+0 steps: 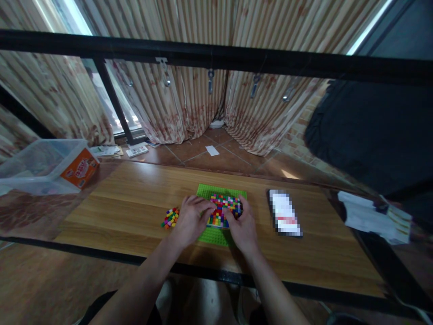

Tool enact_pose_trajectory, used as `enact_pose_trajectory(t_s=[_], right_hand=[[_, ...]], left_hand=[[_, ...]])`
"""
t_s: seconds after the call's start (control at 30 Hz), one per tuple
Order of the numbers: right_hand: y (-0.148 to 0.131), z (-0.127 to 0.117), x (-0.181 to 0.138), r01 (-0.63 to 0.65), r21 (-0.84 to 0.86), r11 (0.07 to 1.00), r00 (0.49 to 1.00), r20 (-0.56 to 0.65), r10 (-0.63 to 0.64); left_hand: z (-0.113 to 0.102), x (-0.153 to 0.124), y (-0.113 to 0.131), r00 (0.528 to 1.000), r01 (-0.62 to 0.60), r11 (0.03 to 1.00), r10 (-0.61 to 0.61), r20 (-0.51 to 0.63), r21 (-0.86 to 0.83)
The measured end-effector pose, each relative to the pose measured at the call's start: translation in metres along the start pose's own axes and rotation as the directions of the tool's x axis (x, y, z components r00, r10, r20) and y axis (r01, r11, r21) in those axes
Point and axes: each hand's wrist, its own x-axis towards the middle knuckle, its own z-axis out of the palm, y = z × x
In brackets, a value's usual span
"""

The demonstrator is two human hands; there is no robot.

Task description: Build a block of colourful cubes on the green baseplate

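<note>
A green baseplate [218, 191] lies on the wooden table [135, 203], covered in its middle by a patch of small multicoloured bricks [226, 205]. My left hand [192, 219] rests on the plate's left side, fingers curled onto the brick patch. My right hand [241, 223] sits on the plate's right side, fingers bent against the bricks' right edge. What the fingertips pinch is hidden. A small heap of loose coloured bricks [170, 217] lies just left of my left hand.
A phone-like flat object [284, 212] lies right of the plate. A clear plastic bin [37, 164] with an orange box [80, 168] stands at the far left. Papers [372, 214] lie at the right end. A black rail [216, 54] crosses overhead.
</note>
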Motion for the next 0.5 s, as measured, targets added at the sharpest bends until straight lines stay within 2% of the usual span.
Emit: enact_pose_trajectory(t_s=[0.13,0.3,0.5], right_hand=[[-0.001,-0.001,-0.001,-0.005,-0.012,1.0,1.0,0.007,0.006],[-0.002,0.0,-0.001,-0.003,-0.018,1.0,1.0,0.005,0.004],[-0.003,-0.001,-0.001,-0.011,-0.027,1.0,1.0,0.02,0.012]], left_hand=[[0.007,-0.002,0.0,1.0,0.004,1.0,-0.004,-0.014,0.021],[0.015,-0.004,-0.005,0.994,0.053,0.998,-0.049,-0.095,0.042],[0.022,-0.002,-0.009,0.978,0.155,0.981,-0.169,-0.124,-0.118]])
